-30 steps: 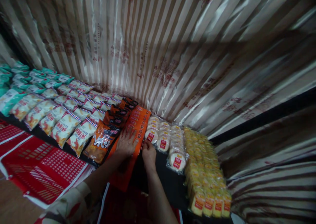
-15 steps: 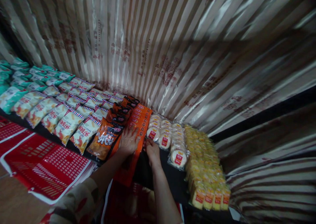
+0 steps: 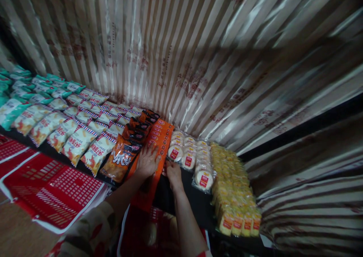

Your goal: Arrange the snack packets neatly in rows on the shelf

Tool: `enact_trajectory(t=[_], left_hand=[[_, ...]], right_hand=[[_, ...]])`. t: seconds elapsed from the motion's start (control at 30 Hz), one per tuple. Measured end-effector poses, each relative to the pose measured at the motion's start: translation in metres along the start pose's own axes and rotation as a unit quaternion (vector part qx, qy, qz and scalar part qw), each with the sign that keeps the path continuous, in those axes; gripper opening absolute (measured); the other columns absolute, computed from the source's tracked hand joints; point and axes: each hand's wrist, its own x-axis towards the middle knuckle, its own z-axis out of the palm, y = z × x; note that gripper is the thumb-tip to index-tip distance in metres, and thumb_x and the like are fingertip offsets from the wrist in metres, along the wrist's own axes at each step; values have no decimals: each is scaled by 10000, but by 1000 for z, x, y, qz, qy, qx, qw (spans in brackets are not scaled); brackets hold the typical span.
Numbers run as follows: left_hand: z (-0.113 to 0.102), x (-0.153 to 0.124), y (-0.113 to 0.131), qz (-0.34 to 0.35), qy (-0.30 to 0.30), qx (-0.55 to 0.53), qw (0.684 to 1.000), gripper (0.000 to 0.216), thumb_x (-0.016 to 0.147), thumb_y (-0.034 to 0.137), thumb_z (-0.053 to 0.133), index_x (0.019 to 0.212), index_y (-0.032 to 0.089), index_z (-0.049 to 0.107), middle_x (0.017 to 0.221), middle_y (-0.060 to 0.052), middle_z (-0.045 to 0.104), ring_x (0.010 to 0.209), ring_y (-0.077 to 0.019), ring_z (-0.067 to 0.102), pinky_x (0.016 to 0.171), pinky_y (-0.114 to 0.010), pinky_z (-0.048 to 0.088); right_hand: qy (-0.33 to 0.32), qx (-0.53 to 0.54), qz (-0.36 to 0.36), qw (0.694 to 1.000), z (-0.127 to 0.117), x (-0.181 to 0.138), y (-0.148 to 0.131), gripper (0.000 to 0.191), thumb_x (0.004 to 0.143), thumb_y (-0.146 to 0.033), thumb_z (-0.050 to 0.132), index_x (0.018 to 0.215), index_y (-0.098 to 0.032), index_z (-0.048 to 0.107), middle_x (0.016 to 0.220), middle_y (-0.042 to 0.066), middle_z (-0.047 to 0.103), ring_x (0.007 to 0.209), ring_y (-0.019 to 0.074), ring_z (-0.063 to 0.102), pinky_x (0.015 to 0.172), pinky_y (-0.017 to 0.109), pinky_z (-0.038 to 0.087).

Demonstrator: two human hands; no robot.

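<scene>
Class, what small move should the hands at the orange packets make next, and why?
Perhaps the right hand should square up the orange packets: it is curled at their right-hand edge, while the left hand lies spread on top.

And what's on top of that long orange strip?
The left hand lies palm down on the orange strip. Round marks show beside the fingers; whatever the palm covers can't be seen.

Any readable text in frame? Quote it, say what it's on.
None reads with certainty.
White bags: red lettering, too blurred.
Teal bags: too blurred.
Orange-and-black bag: large white lettering, unclear.
Orange strip: print too small.
White round packs: red labels, too small.
Yellow packs: red-orange labels, too small.
Curtain: reddish lettering, too blurred.
</scene>
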Motion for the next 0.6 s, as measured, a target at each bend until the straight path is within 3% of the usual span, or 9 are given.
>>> enact_trajectory(t=[0.37,0.6], left_hand=[[-3,1,1,-12,0,-16,1000,462,905,367,396,1326,195,477,1430,-90,411,1324,-312,331,1079,-502,271],[-5,2,1,-13,-4,-25,1000,459,906,371,385,1324,206,482,1427,-87,415,1337,-310,313,1076,-513,277]], right_hand=[[-16,44,63,997,8,-6,-19,148,756,-193,449,689,-173,579,546,-1,604,462,106,553,482,223,513],[-10,60,84,995,8,1,-19,90,741,-190,493,713,-178,578,511,-20,573,440,100,540,484,219,517]])
